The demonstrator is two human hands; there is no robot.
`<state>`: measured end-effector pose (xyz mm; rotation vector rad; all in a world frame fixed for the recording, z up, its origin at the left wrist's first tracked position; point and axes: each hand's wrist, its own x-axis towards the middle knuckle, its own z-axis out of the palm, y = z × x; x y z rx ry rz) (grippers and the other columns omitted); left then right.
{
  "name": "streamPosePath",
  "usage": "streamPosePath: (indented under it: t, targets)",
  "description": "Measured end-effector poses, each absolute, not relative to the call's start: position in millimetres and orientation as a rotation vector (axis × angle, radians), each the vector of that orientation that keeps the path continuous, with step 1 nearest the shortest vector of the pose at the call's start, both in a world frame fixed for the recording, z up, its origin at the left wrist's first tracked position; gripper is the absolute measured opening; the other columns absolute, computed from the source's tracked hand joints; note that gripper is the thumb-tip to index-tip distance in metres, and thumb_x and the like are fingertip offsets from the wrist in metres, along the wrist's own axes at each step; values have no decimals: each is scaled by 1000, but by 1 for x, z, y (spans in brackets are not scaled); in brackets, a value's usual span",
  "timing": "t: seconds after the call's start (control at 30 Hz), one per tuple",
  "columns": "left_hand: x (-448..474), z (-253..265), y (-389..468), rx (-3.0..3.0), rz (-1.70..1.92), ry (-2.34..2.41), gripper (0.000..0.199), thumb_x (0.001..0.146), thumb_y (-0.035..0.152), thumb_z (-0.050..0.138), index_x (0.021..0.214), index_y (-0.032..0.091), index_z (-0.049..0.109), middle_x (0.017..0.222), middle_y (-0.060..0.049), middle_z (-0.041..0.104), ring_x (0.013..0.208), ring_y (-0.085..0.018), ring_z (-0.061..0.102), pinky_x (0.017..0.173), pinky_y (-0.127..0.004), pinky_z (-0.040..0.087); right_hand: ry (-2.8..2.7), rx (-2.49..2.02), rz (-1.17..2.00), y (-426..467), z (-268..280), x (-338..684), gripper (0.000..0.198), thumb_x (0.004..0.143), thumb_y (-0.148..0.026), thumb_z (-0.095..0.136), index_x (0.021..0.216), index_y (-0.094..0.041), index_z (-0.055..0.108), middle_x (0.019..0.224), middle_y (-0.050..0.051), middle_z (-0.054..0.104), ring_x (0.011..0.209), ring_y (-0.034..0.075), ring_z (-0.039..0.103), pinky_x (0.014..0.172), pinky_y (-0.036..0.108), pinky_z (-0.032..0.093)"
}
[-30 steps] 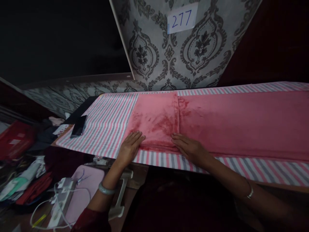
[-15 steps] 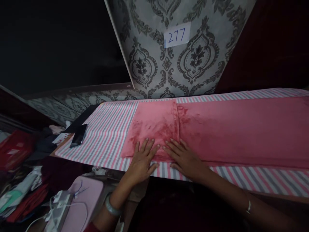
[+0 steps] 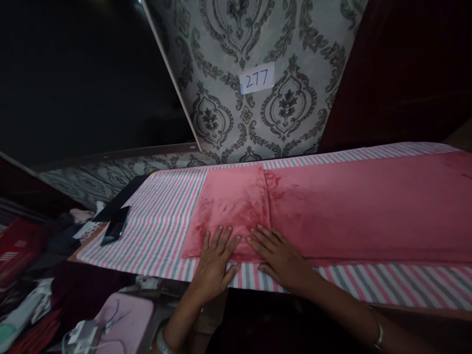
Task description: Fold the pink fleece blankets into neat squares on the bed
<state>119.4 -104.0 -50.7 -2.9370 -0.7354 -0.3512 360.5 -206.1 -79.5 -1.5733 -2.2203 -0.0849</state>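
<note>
A long pink plush cloth (image 3: 361, 206) lies flat along the table, its left end folded over into a square flap (image 3: 228, 196). My left hand (image 3: 214, 265) rests palm down on the near edge of that flap, fingers spread. Beside it, my right hand (image 3: 278, 255) lies flat near the flap's seam, fingers also apart. Darker rubbed patches mark the pile around the fold. Neither hand grips anything. Under the pink cloth is a striped pink, grey and white cover (image 3: 147, 231).
A smartphone (image 3: 115, 225) lies at the table's left end. Below left stand a pink stool (image 3: 129, 319) with a white power strip (image 3: 83, 337) and piled clothes. A large dark screen (image 3: 92, 73) and a wall paper marked 277 (image 3: 257, 78) are behind.
The camera view has tilted, so the table and wall appear lower. Both hands stay on almost the same spot of the pink cloth.
</note>
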Motion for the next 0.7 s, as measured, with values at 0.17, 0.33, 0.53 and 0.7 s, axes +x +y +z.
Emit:
streamPosePath:
  t: [0.17,0.33,0.53,0.7]
  targets:
    - [119,-48,-104,-2971,-346,-762,70,99,41,53,162,28,24,167,-9,29,156,-32,19,123,-63,18,-2213,-1567,13,-207,-74,361,67,100,-34,54,162,-24,29,166,9,28,154,28,24,120,53,31]
    - [115,-32,-98,-3086,-357,-776,67,101,42,49,162,29,23,166,-9,32,155,-30,25,123,-63,21,-2108,-1528,113,-203,-62,373,63,103,-43,48,161,-22,32,163,11,35,152,25,28,122,52,30]
    - [153,7,-57,-3164,-548,-894,50,104,30,37,153,25,44,152,-9,54,144,-22,47,123,-52,29,-2008,-1650,179,-178,-36,386,60,102,-38,47,158,-19,38,162,13,36,153,29,27,124,55,23]
    - [242,37,8,-3234,-55,-828,54,100,29,44,151,15,45,157,-14,47,145,-23,45,121,-42,34,-2151,-1644,297,-168,-31,376,59,101,-46,53,155,-25,44,165,10,32,154,32,20,124,59,17]
